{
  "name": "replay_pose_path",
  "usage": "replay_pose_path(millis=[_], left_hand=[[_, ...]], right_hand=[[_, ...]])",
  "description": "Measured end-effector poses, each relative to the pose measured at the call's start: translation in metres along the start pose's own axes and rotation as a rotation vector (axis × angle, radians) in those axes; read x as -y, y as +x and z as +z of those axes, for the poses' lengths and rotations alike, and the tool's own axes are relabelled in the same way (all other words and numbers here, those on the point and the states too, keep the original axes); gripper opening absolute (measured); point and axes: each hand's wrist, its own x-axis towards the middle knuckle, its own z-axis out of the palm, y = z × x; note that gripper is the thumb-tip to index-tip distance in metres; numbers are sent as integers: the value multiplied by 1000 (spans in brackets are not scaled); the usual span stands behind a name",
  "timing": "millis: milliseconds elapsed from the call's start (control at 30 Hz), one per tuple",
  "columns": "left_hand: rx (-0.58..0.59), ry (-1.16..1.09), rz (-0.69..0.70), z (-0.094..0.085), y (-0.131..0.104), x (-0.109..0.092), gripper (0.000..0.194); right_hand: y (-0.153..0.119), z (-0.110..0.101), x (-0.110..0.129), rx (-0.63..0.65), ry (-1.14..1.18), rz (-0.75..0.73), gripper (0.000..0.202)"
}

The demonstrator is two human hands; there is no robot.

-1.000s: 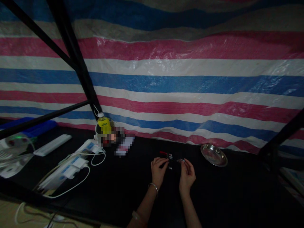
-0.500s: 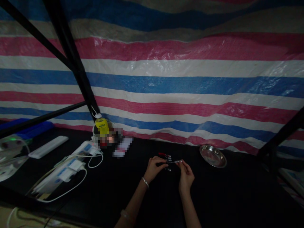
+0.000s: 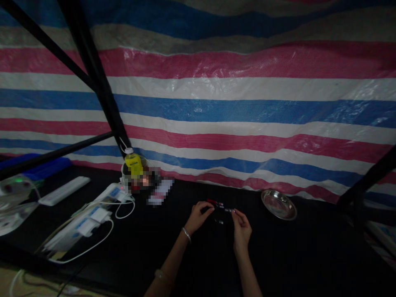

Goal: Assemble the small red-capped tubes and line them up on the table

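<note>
My right hand (image 3: 243,229) pinches a small, slim tube with a clear, silvery look (image 3: 228,210) between thumb and fingertips; its dark left end blends into the tabletop. To the left, my left hand (image 3: 199,215) has thumb and index fingertip brought close together. Anything dark between them cannot be told from the black surface. Just beyond the fingertips lies a small red piece with a shiny end (image 3: 212,201). A similar small shiny-ended piece (image 3: 219,222) rests nearer to me, between the hands.
On the black table (image 3: 192,264), a round metal dish (image 3: 279,205) stands at right. At left are a power strip (image 3: 89,218) with white cables, a white bar (image 3: 64,191) and a yellow bottle (image 3: 133,164). Striped sheeting (image 3: 235,111) hangs behind; black frame bars (image 3: 107,109) cross the left.
My left hand has come away from the tube toward the left, so a gap now separates the hands. The tube stays in my right hand, which has hardly moved.
</note>
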Motion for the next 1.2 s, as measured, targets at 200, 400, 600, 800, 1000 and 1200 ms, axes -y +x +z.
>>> replay_pose_path(millis=[200,400,600,800,1000,1200], left_hand=[[-57,78,2,-5,2,13,17],[-113,208,-75,-9,-1,31,15],[-115,320,-97,-5,-2,40,15],[-141,364,-37,-3,-4,45,14],[-143,384,-19,-3,-5,46,15],[-128,377,-14,-3,-6,44,15]], right_hand=[[9,-3,-8,161,-144,-80,40],[13,-7,-14,210,-481,-358,33],[10,-7,-14,222,-713,-444,31],[8,-8,-16,234,-829,-481,26],[8,-9,-18,233,-852,-482,20],[5,-7,-14,233,-791,-489,22]])
